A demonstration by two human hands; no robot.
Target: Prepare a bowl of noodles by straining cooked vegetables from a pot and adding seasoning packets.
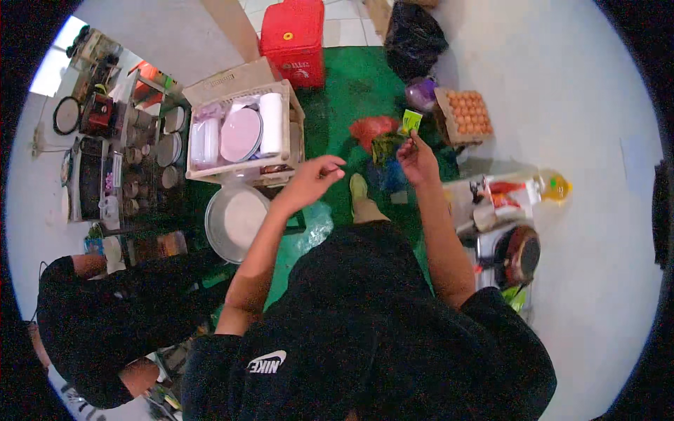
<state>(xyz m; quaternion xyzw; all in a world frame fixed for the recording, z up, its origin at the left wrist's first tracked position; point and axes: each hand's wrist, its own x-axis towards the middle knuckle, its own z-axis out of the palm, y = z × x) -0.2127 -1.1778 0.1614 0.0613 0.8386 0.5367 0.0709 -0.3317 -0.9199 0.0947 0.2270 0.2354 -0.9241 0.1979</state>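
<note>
Between the thumb and fingers of my right hand [414, 157] is a small yellow-green packet [412, 121] that bears writing. My left hand [322, 173] is raised over the green floor, thumb and fingertips apart, with nothing seen in it. Below and behind the packet lie a red plastic bag [373, 130] and a dark patterned bundle, partly hidden and blurred. Left of my left hand, a plastic crate [289, 126] holds pink round plates or lids [241, 134] and a white roll [271, 123]. A round metal basin [211, 223] with pale contents stands near my left forearm.
A tray of eggs [469, 113], a purple bag [420, 93] and a black garbage bag [416, 42] stand at the right. A red bin [293, 44] is ahead. A pan [518, 255] and an oil bottle [554, 185] are far right. Another person in black [121, 316] is at the left.
</note>
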